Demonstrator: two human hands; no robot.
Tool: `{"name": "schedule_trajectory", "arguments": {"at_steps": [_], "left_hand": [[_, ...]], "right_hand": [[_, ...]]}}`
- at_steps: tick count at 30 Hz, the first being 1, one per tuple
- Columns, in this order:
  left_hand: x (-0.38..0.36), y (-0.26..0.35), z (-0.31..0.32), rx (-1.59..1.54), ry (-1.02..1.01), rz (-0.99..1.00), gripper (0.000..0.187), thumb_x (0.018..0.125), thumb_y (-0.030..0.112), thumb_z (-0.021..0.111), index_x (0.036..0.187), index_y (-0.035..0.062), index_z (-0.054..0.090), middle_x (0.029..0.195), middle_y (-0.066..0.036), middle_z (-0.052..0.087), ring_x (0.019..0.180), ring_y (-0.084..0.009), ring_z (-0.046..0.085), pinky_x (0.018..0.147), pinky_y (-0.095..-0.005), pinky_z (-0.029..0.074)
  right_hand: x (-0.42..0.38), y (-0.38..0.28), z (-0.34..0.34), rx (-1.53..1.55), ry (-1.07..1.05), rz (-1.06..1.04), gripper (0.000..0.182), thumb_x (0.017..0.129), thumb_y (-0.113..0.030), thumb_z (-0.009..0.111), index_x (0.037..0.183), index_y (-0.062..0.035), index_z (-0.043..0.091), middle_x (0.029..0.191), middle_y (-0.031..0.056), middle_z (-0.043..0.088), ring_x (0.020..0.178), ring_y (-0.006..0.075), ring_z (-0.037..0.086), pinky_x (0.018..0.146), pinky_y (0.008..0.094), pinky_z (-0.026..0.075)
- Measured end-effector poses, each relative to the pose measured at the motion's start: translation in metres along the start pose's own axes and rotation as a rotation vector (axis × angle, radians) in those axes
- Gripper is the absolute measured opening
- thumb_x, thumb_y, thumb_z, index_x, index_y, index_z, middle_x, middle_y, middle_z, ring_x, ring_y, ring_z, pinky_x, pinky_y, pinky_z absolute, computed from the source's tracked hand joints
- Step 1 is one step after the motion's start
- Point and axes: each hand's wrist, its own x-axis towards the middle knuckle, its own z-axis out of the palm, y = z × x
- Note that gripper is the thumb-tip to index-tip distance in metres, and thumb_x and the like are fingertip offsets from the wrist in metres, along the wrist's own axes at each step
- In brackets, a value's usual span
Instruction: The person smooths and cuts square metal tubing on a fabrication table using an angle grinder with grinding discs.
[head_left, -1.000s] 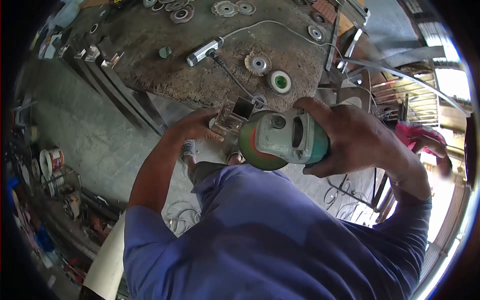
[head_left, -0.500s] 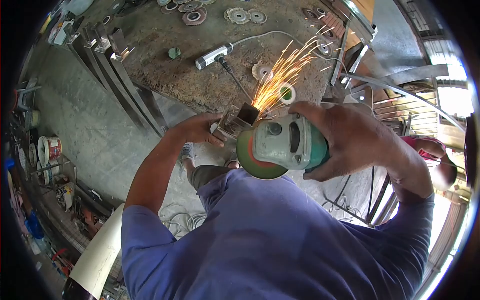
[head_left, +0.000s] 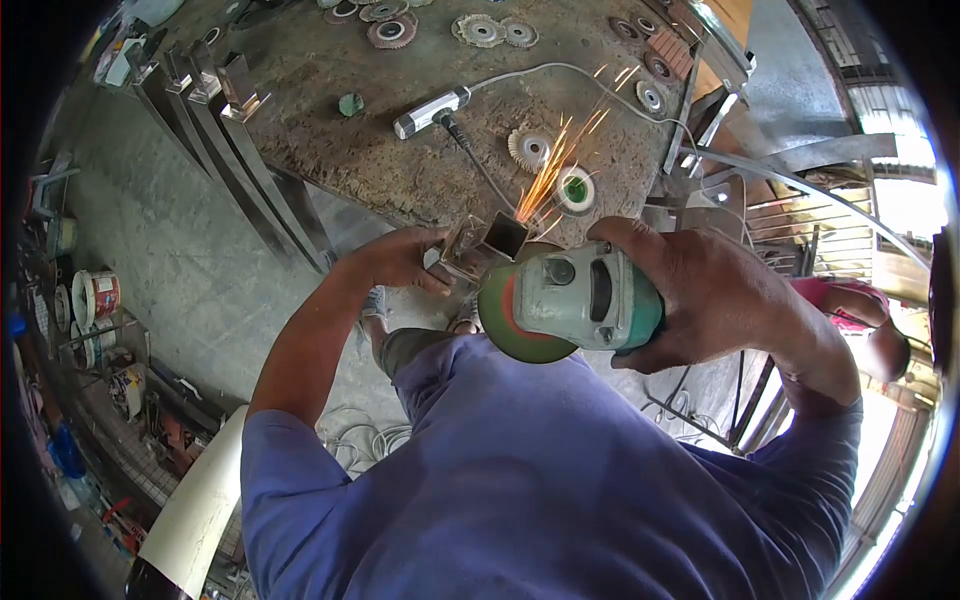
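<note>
Grinder (head_left: 575,300) drawn slightly bodyward, sparks (head_left: 543,184) crossing beside the green-centred disc (head_left: 576,190).

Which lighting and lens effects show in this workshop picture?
Head view: black, rounded borders and bowed outer edges, suggesting a very wide lens; head view, far right: white glare washing out detail in the bright opening; head view, centre: thin orange sparks drawn into streaks above the green-and-grey handheld grinder; head view: whether darker patches on the blue cloth shirt are shadow, unclear.
</note>
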Motion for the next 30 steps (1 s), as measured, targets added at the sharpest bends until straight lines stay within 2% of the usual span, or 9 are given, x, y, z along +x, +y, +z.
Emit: {"name": "schedule_trajectory", "arguments": {"at_steps": [5, 8, 14, 17, 20, 23, 26, 30], "left_hand": [[0.0, -0.006, 0.0, -0.273, -0.047, -0.001, 0.067, 0.075, -0.003, 0.082, 0.134, 0.002, 0.049, 0.116, -0.006, 0.064, 0.1, -0.0139, 0.062, 0.087, -0.029, 0.054], [0.004, -0.016, 0.0, -0.14, -0.022, 0.036, 0.066, 0.075, -0.002, 0.082, 0.133, 0.003, 0.05, 0.115, -0.006, 0.065, 0.1, -0.014, 0.062, 0.087, -0.0288, 0.054], [0.001, -0.009, 0.001, -0.066, 0.031, 0.02, 0.065, 0.076, -0.003, 0.082, 0.133, 0.0038, 0.05, 0.118, -0.008, 0.064, 0.105, -0.0152, 0.061, 0.089, -0.0302, 0.054], [0.001, -0.007, 0.0, -0.3, -0.043, -0.022, 0.064, 0.077, -0.007, 0.078, 0.133, 0.0047, 0.05, 0.122, -0.007, 0.061, 0.108, -0.0161, 0.06, 0.093, -0.0324, 0.054], [0.001, -0.008, 0.001, -0.262, -0.046, 0.042, 0.063, 0.078, -0.012, 0.075, 0.133, 0.0057, 0.05, 0.126, -0.006, 0.058, 0.11, -0.017, 0.059, 0.096, -0.0341, 0.054], [0.001, -0.007, 0.002, -0.374, -0.056, -0.001, 0.065, 0.076, -0.014, 0.075, 0.133, 0.0063, 0.05, 0.127, -0.005, 0.057, 0.111, -0.0166, 0.059, 0.096, -0.034, 0.054], [0.004, -0.015, 0.002, -0.343, -0.043, 0.056, 0.067, 0.075, -0.014, 0.076, 0.133, 0.0068, 0.05, 0.125, -0.005, 0.059, 0.111, -0.0163, 0.059, 0.095, -0.0339, 0.055], [-0.005, 0.007, 0.003, -0.153, -0.013, 0.0, 0.069, 0.074, -0.013, 0.077, 0.134, 0.0061, 0.049, 0.123, -0.005, 0.062, 0.109, -0.0157, 0.06, 0.095, -0.0324, 0.054]], "right_hand": [[-0.003, -0.001, -0.001, -0.022, 0.007, 0.04, 0.092, 0.066, -0.032, 0.087, 0.138, -0.0008, 0.038, 0.088, 0.0229, 0.068, 0.085, 0.0388, 0.07, 0.077, 0.0459, 0.055], [-0.007, 0.005, 0.003, -0.016, 0.075, 0.026, 0.092, 0.059, -0.028, 0.092, 0.133, -0.0088, 0.041, 0.085, 0.0146, 0.07, 0.078, 0.0368, 0.071, 0.071, 0.0438, 0.056], [-0.002, 0.002, 0.003, -0.012, 0.021, 0.056, 0.092, 0.059, -0.029, 0.092, 0.133, -0.0075, 0.041, 0.087, 0.0174, 0.07, 0.081, 0.0377, 0.071, 0.072, 0.0437, 0.057], [0.0, 0.001, 0.002, 0.03, 0.01, 0.05, 0.092, 0.059, -0.03, 0.092, 0.133, -0.0071, 0.042, 0.089, 0.0193, 0.069, 0.083, 0.0386, 0.071, 0.074, 0.0435, 0.056], [0.002, 0.001, -0.003, 0.074, -0.012, 0.052, 0.092, 0.059, -0.03, 0.092, 0.133, -0.0064, 0.043, 0.091, 0.0198, 0.07, 0.085, 0.0384, 0.071, 0.075, 0.0433, 0.056], [0.006, -0.002, -0.009, 0.029, -0.057, 0.06, 0.093, 0.057, -0.031, 0.092, 0.133, -0.0056, 0.044, 0.092, 0.019, 0.07, 0.085, 0.0373, 0.071, 0.076, 0.0429, 0.055], [0.007, -0.004, -0.009, -0.01, -0.065, 0.064, 0.093, 0.056, -0.032, 0.092, 0.132, -0.0057, 0.045, 0.093, 0.0186, 0.07, 0.086, 0.0364, 0.071, 0.076, 0.043, 0.055], [0.004, -0.003, -0.008, -0.013, -0.05, 0.061, 0.093, 0.055, -0.032, 0.091, 0.132, -0.0062, 0.045, 0.093, 0.0187, 0.07, 0.087, 0.0372, 0.071, 0.076, 0.044, 0.055]]}}
